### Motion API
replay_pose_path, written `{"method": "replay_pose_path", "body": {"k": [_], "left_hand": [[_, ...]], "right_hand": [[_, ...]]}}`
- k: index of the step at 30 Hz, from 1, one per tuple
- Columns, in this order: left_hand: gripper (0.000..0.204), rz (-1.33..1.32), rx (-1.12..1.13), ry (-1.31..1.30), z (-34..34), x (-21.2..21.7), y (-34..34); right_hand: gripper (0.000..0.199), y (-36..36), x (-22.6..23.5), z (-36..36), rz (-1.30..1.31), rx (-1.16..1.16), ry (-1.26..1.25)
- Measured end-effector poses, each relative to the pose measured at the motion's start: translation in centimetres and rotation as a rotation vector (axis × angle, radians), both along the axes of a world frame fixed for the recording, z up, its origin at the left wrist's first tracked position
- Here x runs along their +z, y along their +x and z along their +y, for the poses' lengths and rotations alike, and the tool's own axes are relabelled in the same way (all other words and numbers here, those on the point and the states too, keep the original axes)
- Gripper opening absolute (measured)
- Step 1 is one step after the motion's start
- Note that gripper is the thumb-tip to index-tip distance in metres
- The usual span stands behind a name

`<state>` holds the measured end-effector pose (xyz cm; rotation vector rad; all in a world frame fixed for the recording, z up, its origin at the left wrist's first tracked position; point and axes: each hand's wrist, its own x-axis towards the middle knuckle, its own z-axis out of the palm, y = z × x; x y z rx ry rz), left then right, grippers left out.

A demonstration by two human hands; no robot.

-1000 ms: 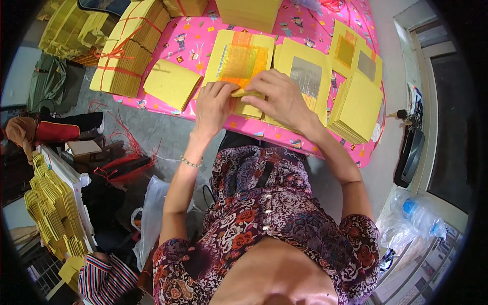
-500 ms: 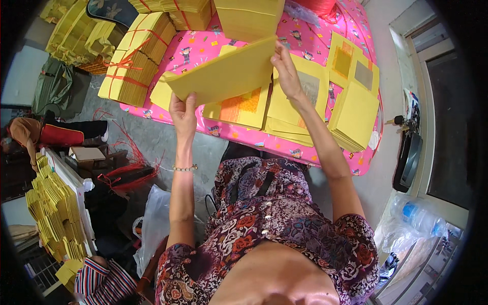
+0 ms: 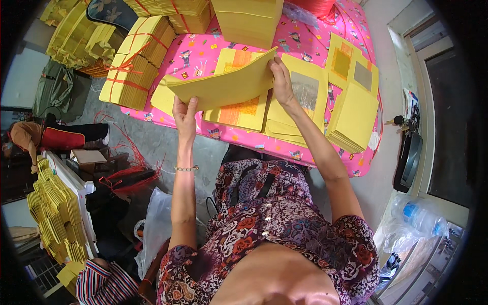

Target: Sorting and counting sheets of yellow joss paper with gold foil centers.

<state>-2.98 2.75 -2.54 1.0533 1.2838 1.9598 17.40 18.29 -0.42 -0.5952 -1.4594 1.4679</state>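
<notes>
Yellow paper [image 3: 229,84] is clamped in the grip of the left hand [image 3: 185,117] and right hand [image 3: 282,82]; if pinched unevenly, it could be creased or dropped.

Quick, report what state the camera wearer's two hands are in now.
Left hand: closed, holding the left end of the raised yellow paper.
Right hand: closed, holding the same paper's right end.

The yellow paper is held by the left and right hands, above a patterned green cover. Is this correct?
Not quite: the patterned cover is pink, not green, as the head view shows. The rest is right: the left hand and the right hand hold the yellow paper above it.
</notes>
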Motion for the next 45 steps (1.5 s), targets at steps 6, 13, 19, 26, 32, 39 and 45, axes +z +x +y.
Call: {"method": "replay_pose_path", "body": {"k": [6, 13, 19, 26, 32, 39, 45], "left_hand": [[0.031, 0.002, -0.152, -0.079, 1.1, 2.1, 1.9], [0.036, -0.097, -0.465, -0.169, 3.5, 3.6, 6.4], [0.033, -0.123, -0.519, -0.164, 4.2, 3.8, 7.1], [0.032, -0.187, -0.308, -0.136, 5.1, 4.1, 7.1], [0.032, -0.184, -0.183, -0.227, 5.6, 3.9, 6.8], [0.03, -0.193, -0.239, -0.396, 5.8, 4.1, 6.4], [0.027, -0.336, -0.29, -0.479, 6.0, 4.0, 5.9]], "right_hand": [[0.043, -0.7, -1.4, 0.4, 0.087, 0.147, -0.115], [0.043, -1.6, 2.4, -4.3, 0.045, 0.292, -0.249], [0.035, -0.4, 2.3, -4.1, -0.027, 0.34, -0.286], [0.042, 1.9, 1.5, -2.5, 0.071, 0.119, -0.427], [0.046, 2.9, 2.8, -3.2, -0.029, 0.169, -0.24], [0.04, 3.4, 2.1, -2.9, -0.245, 0.053, -0.178], [0.037, 3.9, 2.1, -2.9, -0.173, 0.103, -0.36]]}}
